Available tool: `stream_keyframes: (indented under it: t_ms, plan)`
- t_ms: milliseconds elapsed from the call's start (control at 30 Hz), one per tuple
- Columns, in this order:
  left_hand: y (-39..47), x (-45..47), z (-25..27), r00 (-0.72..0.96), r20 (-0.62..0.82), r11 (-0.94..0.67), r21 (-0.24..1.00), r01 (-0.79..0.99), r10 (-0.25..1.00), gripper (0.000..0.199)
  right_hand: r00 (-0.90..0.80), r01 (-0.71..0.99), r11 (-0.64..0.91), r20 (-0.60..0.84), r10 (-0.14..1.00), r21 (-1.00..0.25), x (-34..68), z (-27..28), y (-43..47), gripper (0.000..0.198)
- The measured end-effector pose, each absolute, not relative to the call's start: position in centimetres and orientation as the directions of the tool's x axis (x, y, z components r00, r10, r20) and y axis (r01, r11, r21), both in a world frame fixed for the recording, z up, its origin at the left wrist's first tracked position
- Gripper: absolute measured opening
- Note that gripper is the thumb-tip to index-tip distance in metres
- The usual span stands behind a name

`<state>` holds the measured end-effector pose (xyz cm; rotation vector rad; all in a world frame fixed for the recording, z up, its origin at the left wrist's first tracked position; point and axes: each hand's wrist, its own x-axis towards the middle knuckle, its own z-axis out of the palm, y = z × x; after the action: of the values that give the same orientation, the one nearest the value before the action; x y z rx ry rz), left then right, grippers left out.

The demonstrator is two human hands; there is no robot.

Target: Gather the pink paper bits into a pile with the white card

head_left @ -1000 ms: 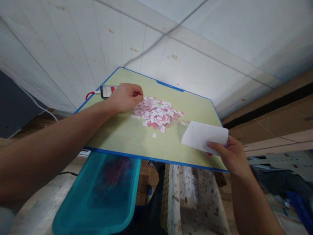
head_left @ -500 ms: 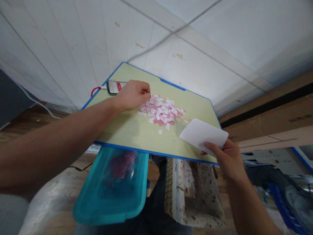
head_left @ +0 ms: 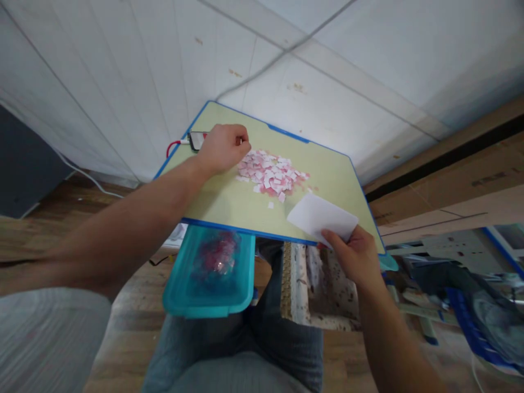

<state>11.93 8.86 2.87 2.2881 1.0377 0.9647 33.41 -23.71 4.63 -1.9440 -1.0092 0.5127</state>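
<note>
A heap of small pink and white paper squares lies on the pale yellow, blue-edged board. My left hand is just left of the heap, its fingers curled together in a pinch; whatever may be between them is hidden. To the right, my right hand grips a white paper card by its near edge, thumb on top. The card tilts over the board near the heap's right side. One loose square lies apart in front of the heap.
A phone with a red cable is behind my left hand. Below the board's front edge are a teal plastic bin with reddish contents and a cloth-lined woven basket. Cardboard boxes stand at right; a white wall rises behind.
My right hand has moved left with the card, closer to the heap. My left hand keeps its curled shape beside the heap. The view has shifted, showing more of my lap.
</note>
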Motion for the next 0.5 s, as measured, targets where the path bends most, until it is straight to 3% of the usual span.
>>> stream_keyframes:
  t_ms: [300,500]
  plan:
    - [4.8,7.6,3.0,0.400,0.414,-0.574,0.537,0.618,0.818,0.025,0.487,0.342,-0.199,-0.008,0.873,-0.918,28.7,3.2,-22.2,0.041]
    - [1.9,2.4,1.8,0.318,0.297,-0.424,0.436,0.794,0.900,0.031,0.604,0.372,-0.114,0.147,0.784,-0.921,30.1,2.8,-23.0,0.044]
